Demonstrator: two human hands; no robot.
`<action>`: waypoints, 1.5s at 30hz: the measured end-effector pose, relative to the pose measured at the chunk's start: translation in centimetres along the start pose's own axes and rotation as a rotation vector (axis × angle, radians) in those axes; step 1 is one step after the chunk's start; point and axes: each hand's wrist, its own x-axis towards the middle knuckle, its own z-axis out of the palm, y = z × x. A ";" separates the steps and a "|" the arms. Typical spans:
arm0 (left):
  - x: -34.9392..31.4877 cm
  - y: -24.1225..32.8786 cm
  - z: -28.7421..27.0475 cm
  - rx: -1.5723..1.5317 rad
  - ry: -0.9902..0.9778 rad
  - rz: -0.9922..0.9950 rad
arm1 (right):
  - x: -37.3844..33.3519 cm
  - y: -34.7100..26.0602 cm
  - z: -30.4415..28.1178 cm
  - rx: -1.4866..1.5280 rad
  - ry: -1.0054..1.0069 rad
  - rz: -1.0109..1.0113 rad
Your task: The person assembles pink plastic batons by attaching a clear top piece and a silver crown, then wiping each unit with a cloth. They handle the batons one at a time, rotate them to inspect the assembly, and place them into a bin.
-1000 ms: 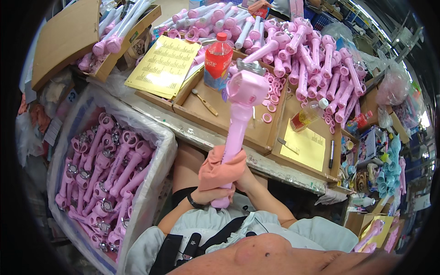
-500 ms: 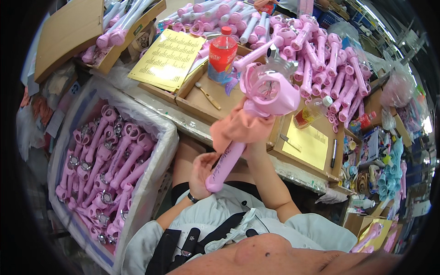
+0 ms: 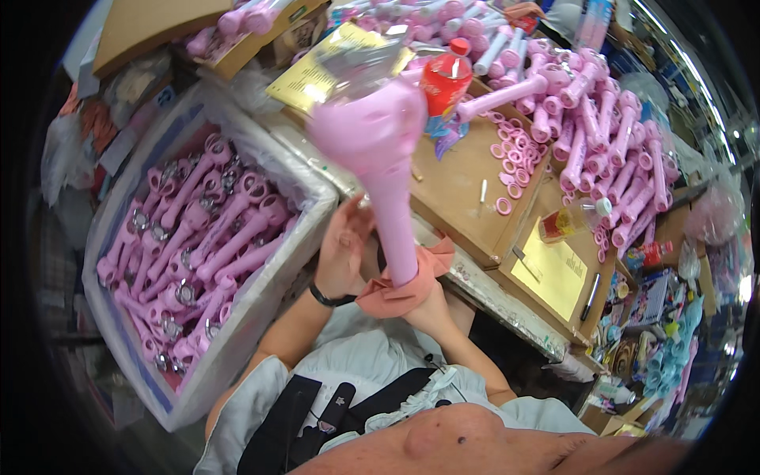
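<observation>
Upright in front of me stands a pink plastic toy wand [image 3: 389,202], its wide head blurred by motion and something clear and shiny at its top. My right hand [image 3: 430,311] is closed round the wand's lower end, with an orange cloth [image 3: 392,299] wrapped between hand and handle; the cloth hides part of the fingers. Just left of the handle, my left hand [image 3: 340,252] is raised with its fingers apart, holding nothing.
To my left is a plastic-lined bin [image 3: 317,207] full of pink wands. The bench ahead bears cardboard trays [image 3: 455,178], small pink rings [image 3: 518,158], a red-capped bottle [image 3: 446,83], yellow sheets [image 3: 554,269], a black pen [image 3: 590,297] and a heap of pink wands [image 3: 609,142].
The wand has swung more upright and its head has moved left. The cloth has gone from near its head to its lower end. My left hand has left the handle's end.
</observation>
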 end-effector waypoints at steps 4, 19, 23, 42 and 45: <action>2.9 4.3 -2.8 -0.081 -0.025 0.184 | -1.1 -0.9 -0.7 -0.410 -0.192 0.124; -1.8 3.4 -0.6 0.226 -0.001 -0.092 | 1.3 -2.7 -1.1 -0.540 -0.219 0.170; 0.1 5.5 -4.1 -0.075 0.079 0.197 | 0.0 -2.2 -3.9 -0.432 -0.188 -0.022; 1.2 6.4 -3.9 -0.639 -0.397 0.143 | -1.5 0.9 -1.6 0.759 0.206 0.673; 0.7 5.0 -2.0 -0.512 0.168 0.077 | -0.1 -0.7 -2.7 0.015 0.040 0.120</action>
